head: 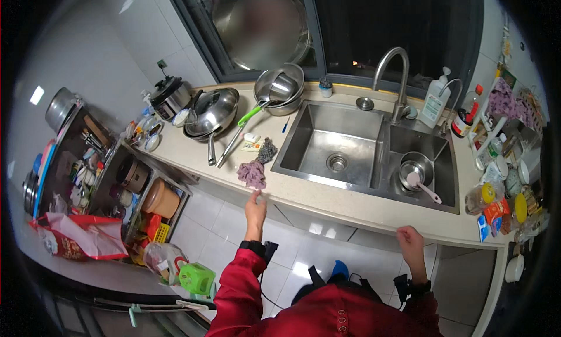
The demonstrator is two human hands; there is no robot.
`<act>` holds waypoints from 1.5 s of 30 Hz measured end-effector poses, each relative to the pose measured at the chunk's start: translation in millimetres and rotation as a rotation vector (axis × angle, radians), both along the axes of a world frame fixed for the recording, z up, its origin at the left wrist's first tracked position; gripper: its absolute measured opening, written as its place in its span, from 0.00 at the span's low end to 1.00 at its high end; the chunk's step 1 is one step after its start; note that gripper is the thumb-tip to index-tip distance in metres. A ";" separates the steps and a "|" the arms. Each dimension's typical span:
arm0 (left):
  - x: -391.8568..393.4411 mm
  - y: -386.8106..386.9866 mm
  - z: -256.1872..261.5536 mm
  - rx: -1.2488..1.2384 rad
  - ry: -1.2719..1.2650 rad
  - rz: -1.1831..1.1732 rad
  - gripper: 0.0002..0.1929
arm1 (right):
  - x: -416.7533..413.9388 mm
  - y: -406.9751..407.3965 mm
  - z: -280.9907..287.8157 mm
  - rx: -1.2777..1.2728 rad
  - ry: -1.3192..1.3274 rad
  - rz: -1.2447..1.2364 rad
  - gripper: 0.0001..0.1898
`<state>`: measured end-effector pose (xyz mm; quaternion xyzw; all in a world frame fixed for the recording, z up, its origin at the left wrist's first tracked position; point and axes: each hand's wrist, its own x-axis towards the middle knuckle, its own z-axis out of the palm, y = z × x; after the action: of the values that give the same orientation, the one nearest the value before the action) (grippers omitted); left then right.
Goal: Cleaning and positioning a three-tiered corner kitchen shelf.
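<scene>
My left hand [255, 212] reaches up to the front edge of the counter, its fingertips just short of a crumpled purple cloth [252, 174]. It holds nothing, and its fingers are a little apart. Behind the cloth lie a dark steel-wool scourer [267, 150] and a small packet [252, 145] with a white item on top. My right hand [411, 245] is curled loosely at the counter's front edge, below the small sink basin; nothing shows in it. In that basin a metal pot [407, 165] holds a pink ladle [421, 184], whose handle leans out over the rim.
A large steel sink [302, 139] with a tall faucet [401, 80] is set in the counter. Left of it stand a lidded wok [214, 111], stacked metal bowls [280, 98] and a pressure cooker [170, 98]. Jars and bottles crowd the right end; a green stool [197, 278] is on the floor.
</scene>
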<state>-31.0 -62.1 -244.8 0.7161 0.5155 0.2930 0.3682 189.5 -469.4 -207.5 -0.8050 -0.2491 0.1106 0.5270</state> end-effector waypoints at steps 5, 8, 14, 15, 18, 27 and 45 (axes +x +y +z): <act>17.3 69.4 26.5 0.115 -0.069 0.010 0.17 | -13.3 83.3 26.8 -0.074 -0.078 0.191 0.06; 37.8 129.0 33.5 0.292 0.044 -0.144 0.21 | -29.9 140.3 34.2 -0.184 -0.152 0.322 0.06; 82.2 218.3 31.2 0.506 0.698 -0.628 0.35 | -91.2 300.0 43.2 -0.211 -0.307 0.681 0.14; 91.4 223.1 34.2 0.503 0.686 -0.660 0.35 | -97.8 328.9 48.2 -0.193 -0.340 0.711 0.14; 105.6 233.1 44.1 0.504 0.792 -0.772 0.31 | -106.4 408.4 19.7 -0.179 -0.599 0.703 0.15; 120.9 242.3 12.7 0.860 0.866 -0.583 0.13 | -124.4 424.6 -30.0 -0.028 -0.650 0.844 0.12; 121.3 234.2 26.7 0.741 0.870 -0.498 0.07 | -37.2 188.0 -14.7 -0.425 -0.639 -0.157 0.10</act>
<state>90.3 172.1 -218.1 0.9488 0.2999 0.0391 -0.0910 152.3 -281.4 -222.3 -0.9066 -0.3100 -0.1373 0.2514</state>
